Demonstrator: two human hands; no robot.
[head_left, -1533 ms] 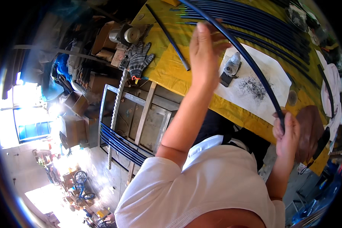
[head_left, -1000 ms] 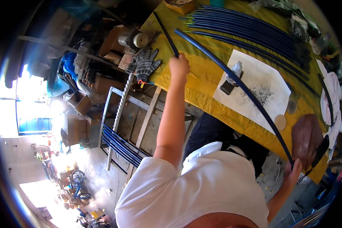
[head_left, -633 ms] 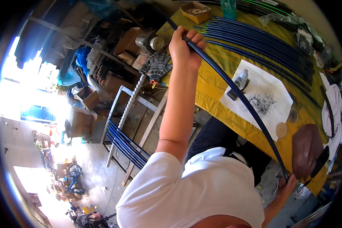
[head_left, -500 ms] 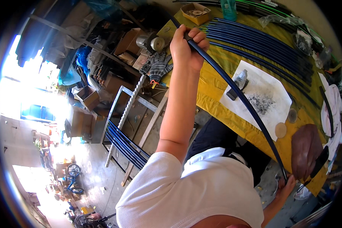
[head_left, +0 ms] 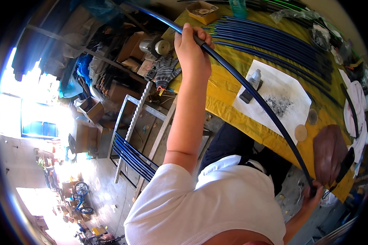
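A long, slender dark-blue rod (head_left: 249, 87) runs across the view, bowed by the lens, from the upper left to the lower right. My left hand (head_left: 193, 49) is closed around its upper stretch, with the arm reaching forward. At the rod's lower end my right hand (head_left: 313, 195) is closed, partly shaded beside the table's edge; a dark lump shows at its fingers. Beneath the rod, white paper (head_left: 288, 87) on the table carries black crumbs (head_left: 279, 105), a small dark block (head_left: 246, 96) and a crumpled silvery-grey piece (head_left: 254, 77).
Similar dark rods (head_left: 270, 41) lie in a row on the yellow-covered table (head_left: 221, 98). A brown leather-like piece (head_left: 330, 153) and a round tan disc (head_left: 301, 132) rest near the right edge. Leftward stand a metal rack (head_left: 129, 134) holding more rods, a striped glove (head_left: 165, 71) and a motor (head_left: 151, 45).
The rod's far part has swung left, and more of it shows at the upper left. My left hand has shifted slightly left; my right hand is a little higher. Both still grip the rod.
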